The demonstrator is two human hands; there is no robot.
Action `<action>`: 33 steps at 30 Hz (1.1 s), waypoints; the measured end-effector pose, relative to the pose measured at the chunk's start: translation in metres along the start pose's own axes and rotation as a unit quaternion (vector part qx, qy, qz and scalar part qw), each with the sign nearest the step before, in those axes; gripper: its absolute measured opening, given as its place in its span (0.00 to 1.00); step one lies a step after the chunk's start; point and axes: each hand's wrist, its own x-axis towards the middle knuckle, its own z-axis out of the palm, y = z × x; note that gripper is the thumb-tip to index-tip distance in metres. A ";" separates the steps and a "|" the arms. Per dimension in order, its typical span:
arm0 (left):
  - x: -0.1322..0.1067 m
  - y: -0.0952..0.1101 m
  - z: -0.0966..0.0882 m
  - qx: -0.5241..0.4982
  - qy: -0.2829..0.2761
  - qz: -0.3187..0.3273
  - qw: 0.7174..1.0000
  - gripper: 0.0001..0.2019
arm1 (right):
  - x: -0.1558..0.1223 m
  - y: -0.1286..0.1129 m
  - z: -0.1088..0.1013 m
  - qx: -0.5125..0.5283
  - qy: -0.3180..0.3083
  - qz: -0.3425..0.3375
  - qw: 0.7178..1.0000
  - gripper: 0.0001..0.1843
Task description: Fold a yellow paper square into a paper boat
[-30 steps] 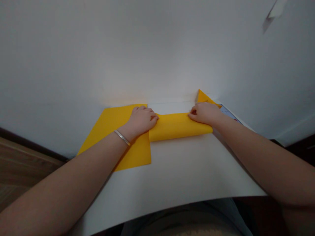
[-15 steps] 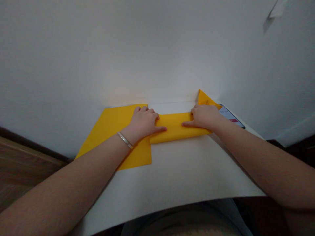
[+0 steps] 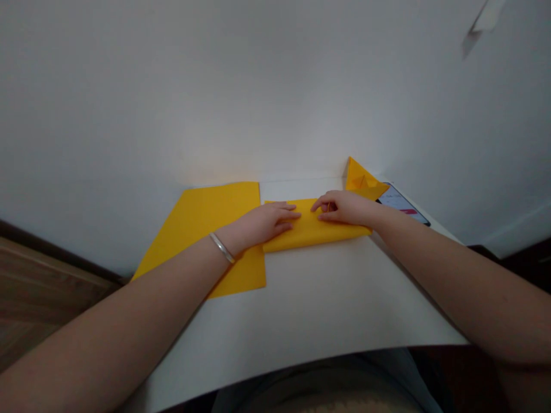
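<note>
A folded sheet of yellow paper [image 3: 310,234] lies crosswise on the white table, its folded edge towards me. My left hand [image 3: 271,222] rests over its left end, fingers stretched out and flat. Over the right part of the same paper is my right hand [image 3: 340,207], fingers bent and slightly apart, with nothing seen between them. Under my left forearm lies a larger flat yellow sheet [image 3: 215,212]. Behind my right hand stands a small yellow folded paper boat [image 3: 361,179].
A phone [image 3: 402,205] with a lit screen lies at the right edge of the white table [image 3: 310,310]. Close behind the table rises a pale wall [image 3: 275,86]. A wooden panel [image 3: 38,304] is at the left.
Both hands have shifted inward and nearer each other on the folded paper. My left fingers have flattened out from the far edge; my right fingers have left that edge.
</note>
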 end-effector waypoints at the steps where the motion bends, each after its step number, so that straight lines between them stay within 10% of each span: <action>1: 0.000 -0.001 0.002 -0.022 -0.002 0.012 1.000 0.18 | 0.000 0.000 0.000 0.010 -0.005 0.001 1.000 0.16; 33: -0.002 0.014 0.001 -0.077 0.031 -0.018 0.996 0.30 | -0.013 -0.032 -0.005 -0.113 -0.031 0.008 0.993 0.37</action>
